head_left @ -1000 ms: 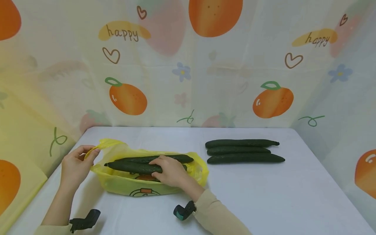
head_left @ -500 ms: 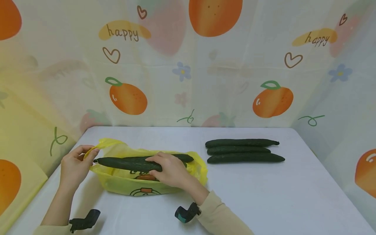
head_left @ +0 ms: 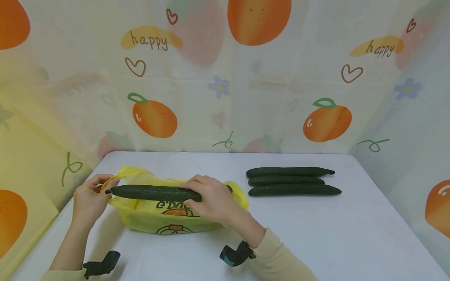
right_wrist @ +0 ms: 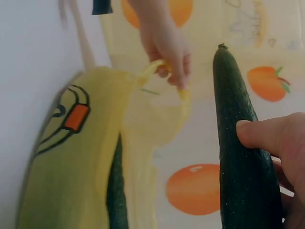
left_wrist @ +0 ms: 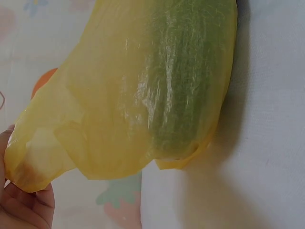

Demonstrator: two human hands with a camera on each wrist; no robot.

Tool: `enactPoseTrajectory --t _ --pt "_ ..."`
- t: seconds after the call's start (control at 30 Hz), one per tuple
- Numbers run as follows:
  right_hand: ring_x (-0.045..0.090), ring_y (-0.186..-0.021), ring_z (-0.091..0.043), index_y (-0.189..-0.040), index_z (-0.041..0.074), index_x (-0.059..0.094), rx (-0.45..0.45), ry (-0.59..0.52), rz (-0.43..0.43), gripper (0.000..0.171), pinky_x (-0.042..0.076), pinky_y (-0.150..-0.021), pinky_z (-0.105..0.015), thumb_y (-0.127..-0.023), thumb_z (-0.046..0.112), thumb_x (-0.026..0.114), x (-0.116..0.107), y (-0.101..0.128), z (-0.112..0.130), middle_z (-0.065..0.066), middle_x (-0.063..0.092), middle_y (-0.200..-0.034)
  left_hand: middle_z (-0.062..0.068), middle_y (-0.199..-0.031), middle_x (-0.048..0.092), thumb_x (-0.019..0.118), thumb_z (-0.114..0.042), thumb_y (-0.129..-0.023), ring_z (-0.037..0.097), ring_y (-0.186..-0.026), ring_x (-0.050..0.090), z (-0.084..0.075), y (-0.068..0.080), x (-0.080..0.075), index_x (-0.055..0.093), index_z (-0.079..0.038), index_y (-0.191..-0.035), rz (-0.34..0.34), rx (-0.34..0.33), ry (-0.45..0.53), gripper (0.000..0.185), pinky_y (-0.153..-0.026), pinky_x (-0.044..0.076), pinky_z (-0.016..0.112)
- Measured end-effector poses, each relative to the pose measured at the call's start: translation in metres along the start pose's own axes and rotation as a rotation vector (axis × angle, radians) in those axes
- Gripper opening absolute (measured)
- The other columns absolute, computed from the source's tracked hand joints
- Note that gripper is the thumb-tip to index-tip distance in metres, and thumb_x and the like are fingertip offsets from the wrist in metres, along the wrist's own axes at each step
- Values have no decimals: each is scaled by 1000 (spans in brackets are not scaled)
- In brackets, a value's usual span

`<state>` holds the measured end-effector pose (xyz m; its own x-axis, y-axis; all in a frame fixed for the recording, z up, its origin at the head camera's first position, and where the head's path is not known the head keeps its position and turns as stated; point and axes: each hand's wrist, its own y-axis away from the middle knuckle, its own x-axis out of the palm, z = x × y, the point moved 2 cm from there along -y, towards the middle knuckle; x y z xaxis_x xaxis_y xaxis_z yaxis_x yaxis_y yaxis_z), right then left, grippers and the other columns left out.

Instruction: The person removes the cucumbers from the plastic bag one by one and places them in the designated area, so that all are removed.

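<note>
A yellow plastic bag (head_left: 154,218) lies on the white table at the left. My left hand (head_left: 89,199) pinches its handle (head_left: 112,178) at the bag's left end; the same bag (left_wrist: 143,90) fills the left wrist view, with a cucumber showing green through it. My right hand (head_left: 211,201) grips a long dark cucumber (head_left: 151,192) and holds it level just above the bag's mouth. In the right wrist view that cucumber (right_wrist: 240,157) runs up the frame beside the bag (right_wrist: 81,171), and another cucumber (right_wrist: 116,200) lies inside.
Three more cucumbers (head_left: 290,180) lie side by side on the table (head_left: 316,234) to the right of the bag. Printed fruit curtains close in the back and both sides.
My right hand has lifted the cucumber from inside the bag and carried it up and to the left. The left hand keeps its pinch on the handle.
</note>
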<state>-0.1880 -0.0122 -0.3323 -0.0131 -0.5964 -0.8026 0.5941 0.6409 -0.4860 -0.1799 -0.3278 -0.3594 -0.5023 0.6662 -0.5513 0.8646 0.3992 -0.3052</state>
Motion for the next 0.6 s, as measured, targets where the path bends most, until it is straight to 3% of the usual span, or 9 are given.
enactPoseTrajectory --t 0.27,0.6 --pt "58 -90 -8 -118 21 62 7 27 -35 37 48 -72 -20 -82 22 70 -14 7 -6 7 62 -107 -29 -73 54 68 -27 -84 -4 -52 52 -1 0 0 65 -9 -90 -12 46 28 19 -42 41 16" --pt "60 -90 -9 -116 20 63 21 63 -72 37 50 -72 -24 -80 20 72 -32 23 -24 6 63 -105 -32 -69 54 68 -29 -83 -3 -52 51 3 1 0 66 -12 -90 -22 13 3 18 -42 39 16"
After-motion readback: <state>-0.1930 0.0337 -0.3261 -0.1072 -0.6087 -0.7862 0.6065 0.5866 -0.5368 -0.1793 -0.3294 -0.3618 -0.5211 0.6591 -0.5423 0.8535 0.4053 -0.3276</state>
